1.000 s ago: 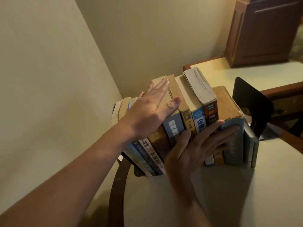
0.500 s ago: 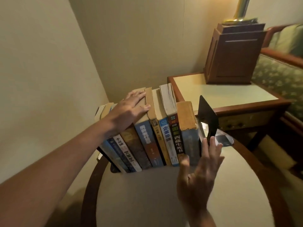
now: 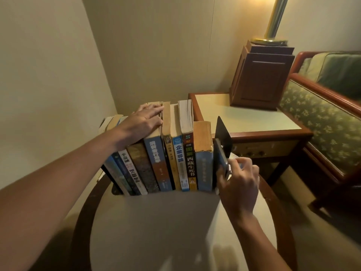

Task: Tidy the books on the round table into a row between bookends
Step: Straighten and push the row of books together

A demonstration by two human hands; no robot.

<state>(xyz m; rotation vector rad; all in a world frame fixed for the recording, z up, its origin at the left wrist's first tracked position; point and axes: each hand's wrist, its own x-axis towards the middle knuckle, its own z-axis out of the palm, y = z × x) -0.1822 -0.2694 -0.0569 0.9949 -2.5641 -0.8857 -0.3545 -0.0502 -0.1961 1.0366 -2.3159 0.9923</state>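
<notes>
Black bookend (image 3: 223, 132) upright at the right end of the row of books (image 3: 172, 159). The row stands spines forward at the far side of the round surface (image 3: 156, 222); books at its left end tilt leftward. Second bookend (image 3: 116, 189) at the left end, mostly hidden. Left hand (image 3: 145, 122): fingers straight and together, lying flat on the tops of the taller books. Right hand (image 3: 238, 182): fingers curled, pinching a thin blue book (image 3: 220, 159), tilted, between the row's last book and the black bookend.
</notes>
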